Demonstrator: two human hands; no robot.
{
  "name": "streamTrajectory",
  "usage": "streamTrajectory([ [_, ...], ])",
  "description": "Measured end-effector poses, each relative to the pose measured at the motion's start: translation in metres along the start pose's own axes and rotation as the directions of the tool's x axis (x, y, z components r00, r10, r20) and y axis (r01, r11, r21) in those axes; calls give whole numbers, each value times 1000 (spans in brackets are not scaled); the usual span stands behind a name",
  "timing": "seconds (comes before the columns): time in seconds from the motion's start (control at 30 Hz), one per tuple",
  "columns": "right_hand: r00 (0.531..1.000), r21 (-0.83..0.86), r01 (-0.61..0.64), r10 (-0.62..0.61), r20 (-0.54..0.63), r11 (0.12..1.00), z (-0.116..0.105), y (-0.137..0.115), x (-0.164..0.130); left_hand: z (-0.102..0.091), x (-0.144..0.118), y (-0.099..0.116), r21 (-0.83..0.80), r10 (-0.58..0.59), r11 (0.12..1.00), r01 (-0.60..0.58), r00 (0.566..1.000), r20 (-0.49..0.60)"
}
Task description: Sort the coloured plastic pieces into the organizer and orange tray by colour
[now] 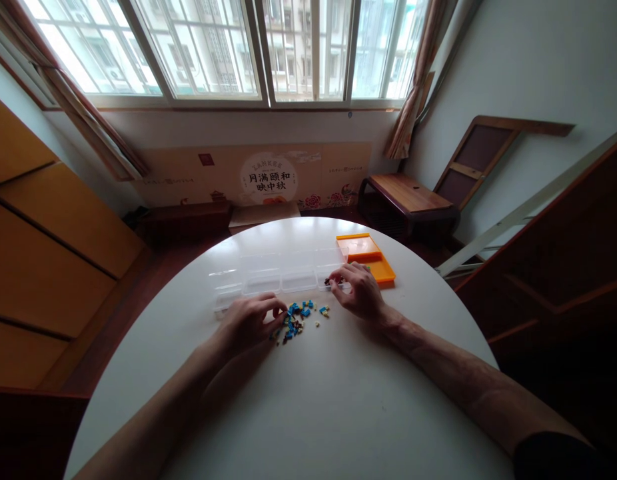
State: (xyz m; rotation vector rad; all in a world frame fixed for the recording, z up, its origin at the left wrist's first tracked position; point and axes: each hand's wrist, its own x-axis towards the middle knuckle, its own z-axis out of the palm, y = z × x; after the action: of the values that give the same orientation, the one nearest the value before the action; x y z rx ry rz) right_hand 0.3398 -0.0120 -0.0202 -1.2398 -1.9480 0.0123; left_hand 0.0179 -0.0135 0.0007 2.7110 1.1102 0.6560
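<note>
"listing nearest first: what lies by the left hand (249, 320)?"

"one loose heap of small blue, yellow and brown plastic bricks (291, 326), on the round white table (308, 413); fingertips curled at its left edge, pinching anything or not, cannot tell."

"handling?"

"likely light, stiff, slippery; best taken singly by the sides."

"beyond?"

"right hand (359, 293), thumb and fingers bent over dark brown pieces (328, 281) in the clear plastic compartment box (299, 281); pinch unclear. beside it, one orange plastic tray (382, 269)."
</note>
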Motion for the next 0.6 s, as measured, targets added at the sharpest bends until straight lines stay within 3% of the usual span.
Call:
streamTrajectory([
  [0.17,1000,21,22,-21,-14,1000,0,0,1,-1,0,-1,-14,30,999,-30,1000,-3],
  [0.27,998,70,57,-54,-37,996,0,-1,1,-3,3,3,-72,29,997,-34,997,-68],
  [0.43,951,232,295,-309,24,927,-1,-10,-2,4,7,21,-436,-93,900,14,983,-159],
  [0.5,913,283,368,-402,69,886,-3,-15,-2,10,8,28,-565,-151,823,56,981,-123],
  [0.6,879,330,414,-467,98,848,-4,-21,-2,17,11,35,-637,-130,768,60,989,-64],
])
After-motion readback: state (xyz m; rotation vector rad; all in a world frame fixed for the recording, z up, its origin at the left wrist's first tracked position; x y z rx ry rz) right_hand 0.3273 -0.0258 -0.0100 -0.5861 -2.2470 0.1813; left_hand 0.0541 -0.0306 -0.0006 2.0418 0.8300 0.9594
